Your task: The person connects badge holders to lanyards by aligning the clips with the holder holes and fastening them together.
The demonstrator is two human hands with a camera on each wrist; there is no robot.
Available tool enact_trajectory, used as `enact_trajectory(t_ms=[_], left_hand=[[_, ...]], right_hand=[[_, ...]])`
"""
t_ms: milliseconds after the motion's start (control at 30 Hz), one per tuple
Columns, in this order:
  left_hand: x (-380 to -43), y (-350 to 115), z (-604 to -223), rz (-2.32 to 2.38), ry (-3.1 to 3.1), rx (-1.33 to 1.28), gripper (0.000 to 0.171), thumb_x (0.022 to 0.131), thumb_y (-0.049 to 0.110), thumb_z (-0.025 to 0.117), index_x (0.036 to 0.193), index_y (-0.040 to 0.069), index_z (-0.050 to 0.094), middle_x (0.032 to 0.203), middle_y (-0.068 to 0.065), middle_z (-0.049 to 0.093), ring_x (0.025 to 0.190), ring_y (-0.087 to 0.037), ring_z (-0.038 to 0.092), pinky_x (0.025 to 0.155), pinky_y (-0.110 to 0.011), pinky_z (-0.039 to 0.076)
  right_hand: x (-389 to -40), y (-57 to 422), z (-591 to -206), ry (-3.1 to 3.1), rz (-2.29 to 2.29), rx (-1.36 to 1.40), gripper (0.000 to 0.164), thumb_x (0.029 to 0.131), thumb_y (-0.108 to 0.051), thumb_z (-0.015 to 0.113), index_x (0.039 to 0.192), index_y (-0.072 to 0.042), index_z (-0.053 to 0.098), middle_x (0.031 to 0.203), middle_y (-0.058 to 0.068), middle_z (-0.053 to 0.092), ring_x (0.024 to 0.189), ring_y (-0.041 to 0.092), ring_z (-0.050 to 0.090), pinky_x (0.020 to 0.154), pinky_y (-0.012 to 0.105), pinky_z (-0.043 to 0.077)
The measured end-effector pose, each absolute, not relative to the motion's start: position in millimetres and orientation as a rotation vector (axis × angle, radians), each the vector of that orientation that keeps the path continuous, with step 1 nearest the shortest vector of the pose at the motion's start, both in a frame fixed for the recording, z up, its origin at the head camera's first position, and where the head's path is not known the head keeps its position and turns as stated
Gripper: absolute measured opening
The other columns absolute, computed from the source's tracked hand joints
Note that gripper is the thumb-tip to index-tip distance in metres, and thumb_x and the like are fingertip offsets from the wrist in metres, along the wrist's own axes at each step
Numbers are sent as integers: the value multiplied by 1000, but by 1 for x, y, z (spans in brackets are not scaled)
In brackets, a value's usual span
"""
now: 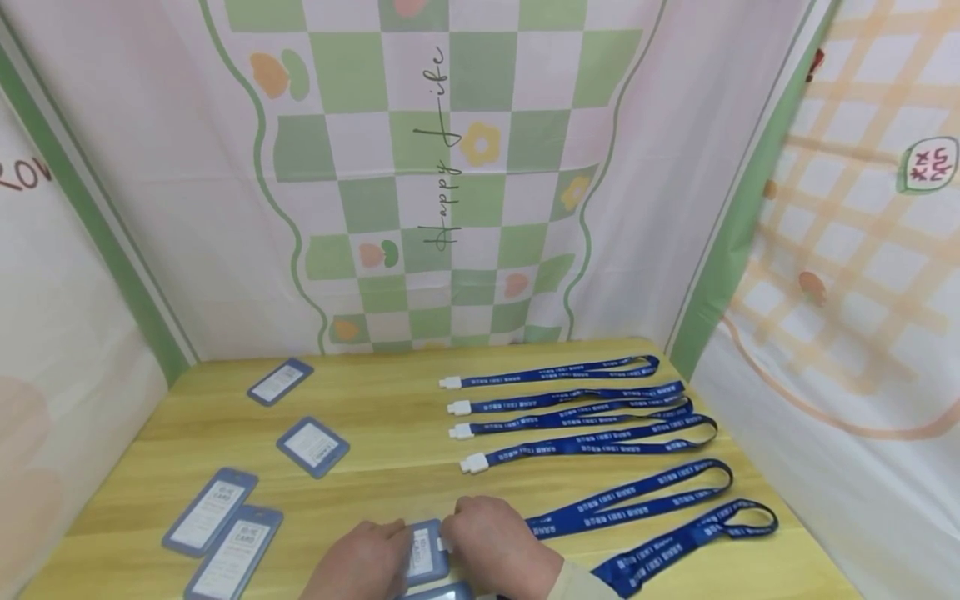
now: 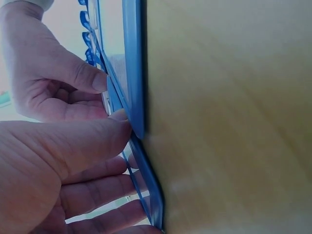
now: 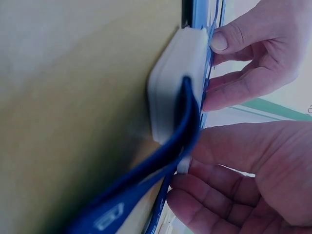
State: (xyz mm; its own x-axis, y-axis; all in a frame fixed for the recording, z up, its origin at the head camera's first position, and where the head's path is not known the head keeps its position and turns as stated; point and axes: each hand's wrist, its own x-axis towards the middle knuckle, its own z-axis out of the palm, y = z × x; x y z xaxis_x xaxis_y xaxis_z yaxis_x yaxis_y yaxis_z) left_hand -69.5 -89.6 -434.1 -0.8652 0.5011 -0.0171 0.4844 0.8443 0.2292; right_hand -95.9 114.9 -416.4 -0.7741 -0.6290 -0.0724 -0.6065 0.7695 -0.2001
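Note:
In the head view my left hand [image 1: 362, 560] holds a blue-framed badge holder [image 1: 425, 552] by its left side. The left wrist view shows my left thumb and fingers on opposite faces of the holder [image 2: 148, 183]. At its right edge my right hand [image 1: 497, 540] pinches a small white clip [image 3: 184, 165] on a blue lanyard [image 1: 577, 517]. How far the clip sits in the holder's slot is hidden by my fingers. Below lies another badge holder [image 1: 444, 592], partly cut off. A larger-looking white clip [image 3: 175, 83] stands close up in the right wrist view.
Further badge holders lie on the left: one at the back [image 1: 281, 382], one in the middle [image 1: 313, 447], and an overlapping pair [image 1: 212, 510]. Several blue lanyards [image 1: 592, 442] with white clips lie in rows on the right of the wooden table [image 1: 390, 467]. Patterned cloth [image 1: 480, 200] hangs behind.

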Motion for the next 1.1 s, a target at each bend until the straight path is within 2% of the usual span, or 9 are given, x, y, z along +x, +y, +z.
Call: enact_trajectory(t_ms=[333,567,733,1100], left_hand=[[-68,-90,-434,345,2942,783,31,80,21,84,108,15,71,102,2,73,88,-14,67,84,-36,62],[-66,-92,-436,360,3031,853,26,78,18,84,100,14,70,94,2,71,79,-13,65,75,-34,61],[-64,-92,-436,356,3029,828,29,78,20,84,103,14,71,98,2,72,83,-13,66,77,-35,62],[-65,-90,-433,338,2975,755,37,81,29,84,113,13,72,106,-1,73,91,-17,68,84,-39,62]], right_hand=[[-97,116,-418,2818,-252,-978,27,74,-34,92,98,-30,80,71,-16,56,63,-1,47,60,16,45],[-96,116,-418,2833,-257,-966,17,82,-26,86,97,-27,79,70,-16,56,61,-2,46,58,16,45],[-97,117,-418,2798,-295,-920,11,88,-24,81,99,-27,79,72,-16,56,62,-2,48,59,16,46],[-101,121,-420,2789,-320,-885,8,92,-25,77,99,-28,79,75,-15,58,66,-1,48,60,17,46]])
